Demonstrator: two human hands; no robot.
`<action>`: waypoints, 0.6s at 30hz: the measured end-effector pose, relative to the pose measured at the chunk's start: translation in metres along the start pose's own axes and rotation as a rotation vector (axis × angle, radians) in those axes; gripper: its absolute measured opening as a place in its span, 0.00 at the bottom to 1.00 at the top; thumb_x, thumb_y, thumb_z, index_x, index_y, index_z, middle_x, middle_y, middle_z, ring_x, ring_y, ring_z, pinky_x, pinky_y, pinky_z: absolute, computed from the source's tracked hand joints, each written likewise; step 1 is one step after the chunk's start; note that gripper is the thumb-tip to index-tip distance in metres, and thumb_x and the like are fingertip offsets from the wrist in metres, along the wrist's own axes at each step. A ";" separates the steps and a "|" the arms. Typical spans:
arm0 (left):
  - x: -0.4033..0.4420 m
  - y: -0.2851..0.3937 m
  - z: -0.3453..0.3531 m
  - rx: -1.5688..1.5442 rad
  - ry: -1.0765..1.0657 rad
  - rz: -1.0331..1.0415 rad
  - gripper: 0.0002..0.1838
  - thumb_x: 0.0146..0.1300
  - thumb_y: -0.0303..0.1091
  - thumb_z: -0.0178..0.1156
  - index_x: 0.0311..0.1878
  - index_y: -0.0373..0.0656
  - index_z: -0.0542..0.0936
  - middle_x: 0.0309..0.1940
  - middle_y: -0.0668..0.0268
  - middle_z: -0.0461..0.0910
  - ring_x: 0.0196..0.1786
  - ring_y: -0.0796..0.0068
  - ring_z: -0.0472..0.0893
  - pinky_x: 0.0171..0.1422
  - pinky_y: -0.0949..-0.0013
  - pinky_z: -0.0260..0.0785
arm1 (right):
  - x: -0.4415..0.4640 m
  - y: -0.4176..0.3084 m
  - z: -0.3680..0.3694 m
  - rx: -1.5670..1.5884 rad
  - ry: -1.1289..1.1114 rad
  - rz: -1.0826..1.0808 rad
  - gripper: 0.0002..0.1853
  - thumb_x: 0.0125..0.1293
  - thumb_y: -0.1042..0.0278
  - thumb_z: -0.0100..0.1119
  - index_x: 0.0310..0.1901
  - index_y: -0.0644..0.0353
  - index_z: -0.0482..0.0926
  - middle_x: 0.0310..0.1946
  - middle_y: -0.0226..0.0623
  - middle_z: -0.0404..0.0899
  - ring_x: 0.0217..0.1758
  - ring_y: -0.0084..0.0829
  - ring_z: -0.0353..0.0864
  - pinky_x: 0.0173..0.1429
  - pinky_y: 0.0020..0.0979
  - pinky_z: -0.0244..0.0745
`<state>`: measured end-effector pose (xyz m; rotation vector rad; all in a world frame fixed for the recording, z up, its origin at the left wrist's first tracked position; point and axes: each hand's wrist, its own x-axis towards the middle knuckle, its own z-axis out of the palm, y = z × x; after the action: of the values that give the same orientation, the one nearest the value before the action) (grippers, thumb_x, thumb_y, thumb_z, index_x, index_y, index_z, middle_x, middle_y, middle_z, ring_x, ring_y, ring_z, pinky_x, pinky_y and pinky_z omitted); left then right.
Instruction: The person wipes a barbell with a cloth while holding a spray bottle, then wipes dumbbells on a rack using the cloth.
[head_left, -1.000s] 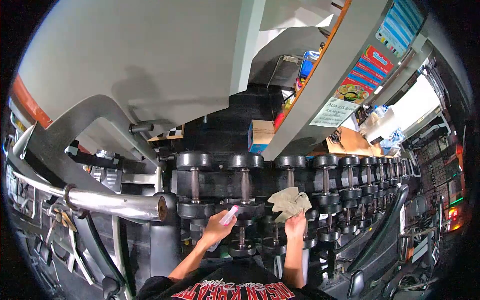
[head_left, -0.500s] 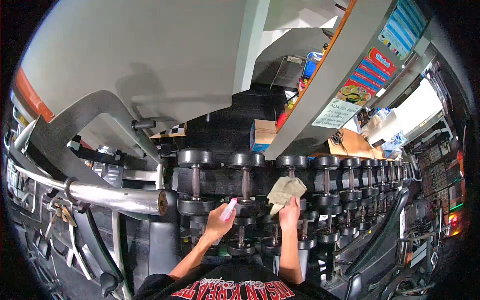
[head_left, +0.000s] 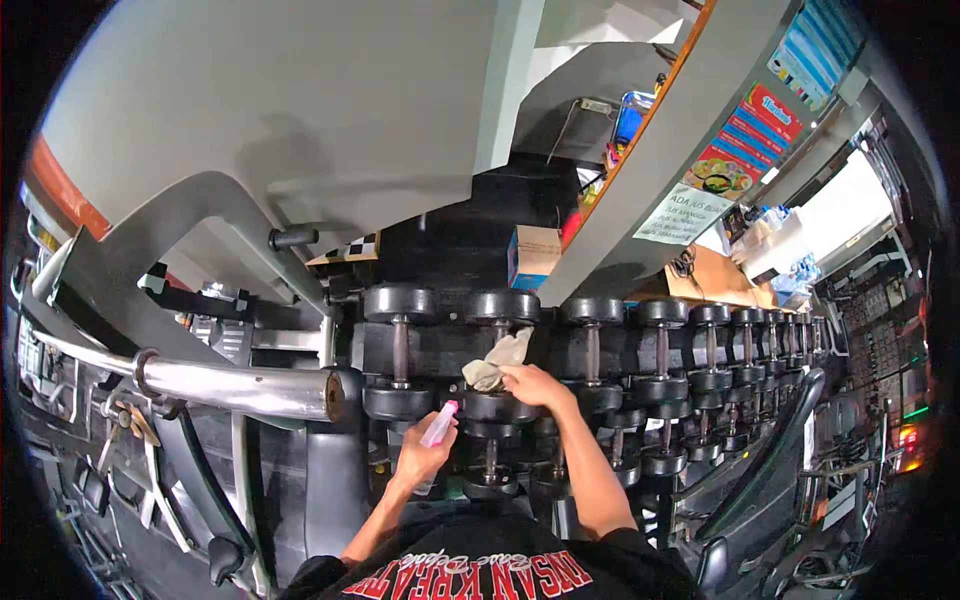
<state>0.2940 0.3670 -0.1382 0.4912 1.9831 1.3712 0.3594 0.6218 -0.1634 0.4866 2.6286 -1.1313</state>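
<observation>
Gripping cloth (head_left: 497, 362) over dumbbell (head_left: 495, 408) with right hand (head_left: 535, 387), bottle (head_left: 438, 427) with left hand (head_left: 422, 460), between neighbouring dumbbells (head_left: 592, 352), right of steel bar (head_left: 240, 393), with open floor (head_left: 430, 245) beyond.

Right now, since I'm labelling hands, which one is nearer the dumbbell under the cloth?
Right. The right hand is at that dumbbell, holding the cloth over it; the left hand is apart, lower left in view.

Cloth (head_left: 503, 356) beige; bottle top (head_left: 438, 425) pink-white; dumbbell heads (head_left: 398, 403) black; shirt (head_left: 500, 535) black, red lettering (head_left: 468, 582).
</observation>
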 end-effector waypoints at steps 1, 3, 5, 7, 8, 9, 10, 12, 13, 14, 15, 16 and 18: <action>0.000 0.001 -0.003 0.001 -0.012 -0.038 0.07 0.59 0.34 0.59 0.38 0.42 0.79 0.28 0.64 0.81 0.34 0.77 0.80 0.40 0.70 0.70 | 0.002 0.003 -0.008 0.009 0.023 0.002 0.13 0.65 0.63 0.46 0.46 0.57 0.75 0.40 0.54 0.78 0.44 0.55 0.78 0.47 0.47 0.72; 0.001 0.001 -0.008 -0.004 0.020 0.025 0.07 0.59 0.33 0.60 0.38 0.42 0.79 0.28 0.65 0.81 0.34 0.77 0.79 0.40 0.71 0.70 | 0.013 0.016 -0.029 -0.024 -0.060 0.066 0.12 0.65 0.64 0.46 0.45 0.59 0.75 0.37 0.51 0.79 0.41 0.46 0.80 0.45 0.42 0.72; -0.001 -0.003 -0.011 -0.073 0.054 0.017 0.06 0.58 0.30 0.60 0.38 0.41 0.79 0.27 0.67 0.79 0.32 0.78 0.78 0.38 0.72 0.70 | 0.009 0.005 -0.061 0.003 -0.056 0.131 0.10 0.66 0.65 0.47 0.40 0.62 0.74 0.34 0.50 0.79 0.38 0.42 0.79 0.42 0.40 0.71; -0.001 -0.002 -0.017 -0.136 0.069 -0.007 0.06 0.58 0.30 0.60 0.38 0.41 0.79 0.25 0.70 0.77 0.27 0.82 0.76 0.32 0.74 0.68 | 0.005 -0.005 -0.066 0.180 0.103 0.108 0.11 0.66 0.64 0.48 0.38 0.64 0.73 0.30 0.49 0.77 0.33 0.38 0.77 0.40 0.38 0.71; -0.002 0.005 -0.020 -0.186 0.069 -0.029 0.06 0.59 0.30 0.60 0.38 0.41 0.79 0.24 0.71 0.76 0.25 0.83 0.75 0.29 0.75 0.67 | 0.005 -0.024 -0.062 0.281 0.146 0.076 0.12 0.67 0.63 0.49 0.38 0.65 0.73 0.29 0.49 0.77 0.31 0.36 0.76 0.38 0.37 0.70; -0.002 0.006 -0.021 -0.192 0.098 0.007 0.06 0.59 0.30 0.60 0.38 0.41 0.79 0.23 0.72 0.76 0.22 0.84 0.73 0.26 0.76 0.66 | 0.018 -0.023 -0.048 0.228 0.114 0.038 0.12 0.66 0.63 0.48 0.42 0.64 0.74 0.30 0.48 0.79 0.33 0.38 0.78 0.38 0.39 0.71; -0.001 0.009 -0.022 -0.194 0.093 0.005 0.06 0.59 0.30 0.60 0.38 0.41 0.79 0.23 0.72 0.76 0.22 0.84 0.73 0.26 0.76 0.66 | 0.035 -0.018 -0.029 0.176 0.084 0.000 0.14 0.65 0.62 0.48 0.46 0.62 0.74 0.32 0.48 0.80 0.34 0.40 0.81 0.39 0.40 0.72; -0.001 0.019 -0.025 -0.255 0.054 -0.045 0.06 0.59 0.30 0.60 0.38 0.41 0.78 0.23 0.72 0.75 0.21 0.84 0.73 0.25 0.76 0.66 | 0.065 -0.019 0.020 0.039 -0.071 -0.053 0.15 0.62 0.61 0.49 0.44 0.62 0.77 0.36 0.50 0.81 0.37 0.46 0.81 0.41 0.43 0.73; -0.001 0.020 -0.025 -0.235 0.058 -0.022 0.07 0.59 0.29 0.61 0.39 0.41 0.78 0.22 0.72 0.75 0.21 0.85 0.73 0.25 0.76 0.65 | 0.073 -0.014 0.045 -0.130 -0.160 -0.099 0.15 0.61 0.61 0.48 0.41 0.62 0.79 0.37 0.50 0.81 0.38 0.47 0.81 0.42 0.43 0.74; 0.000 0.018 -0.025 -0.236 0.056 -0.020 0.07 0.59 0.29 0.61 0.39 0.41 0.78 0.22 0.72 0.75 0.21 0.85 0.73 0.25 0.76 0.65 | 0.082 -0.009 0.070 -0.293 -0.242 -0.160 0.15 0.59 0.61 0.48 0.37 0.62 0.81 0.38 0.49 0.81 0.40 0.49 0.80 0.42 0.44 0.74; 0.001 0.013 -0.025 -0.195 0.060 0.066 0.07 0.59 0.29 0.61 0.40 0.41 0.78 0.21 0.72 0.75 0.20 0.85 0.72 0.25 0.76 0.65 | 0.082 -0.010 0.081 -0.372 -0.272 -0.146 0.15 0.59 0.61 0.48 0.37 0.62 0.80 0.37 0.49 0.81 0.40 0.49 0.81 0.42 0.44 0.74; 0.001 0.011 -0.027 -0.153 0.067 0.152 0.07 0.59 0.28 0.61 0.40 0.41 0.78 0.21 0.72 0.74 0.20 0.85 0.72 0.24 0.76 0.65 | 0.083 -0.008 0.087 -0.389 -0.279 -0.118 0.15 0.59 0.61 0.48 0.37 0.62 0.80 0.37 0.49 0.81 0.39 0.48 0.81 0.42 0.44 0.74; -0.005 0.017 -0.031 -0.200 0.062 0.088 0.06 0.58 0.28 0.60 0.39 0.41 0.78 0.21 0.72 0.74 0.20 0.85 0.73 0.24 0.76 0.65 | 0.080 -0.009 0.093 -0.389 -0.276 -0.058 0.14 0.59 0.62 0.48 0.36 0.62 0.80 0.36 0.49 0.81 0.39 0.48 0.81 0.42 0.44 0.74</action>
<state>0.2741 0.3493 -0.1144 0.4528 1.8658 1.6376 0.2909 0.5640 -0.2475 0.1618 2.5368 -0.6202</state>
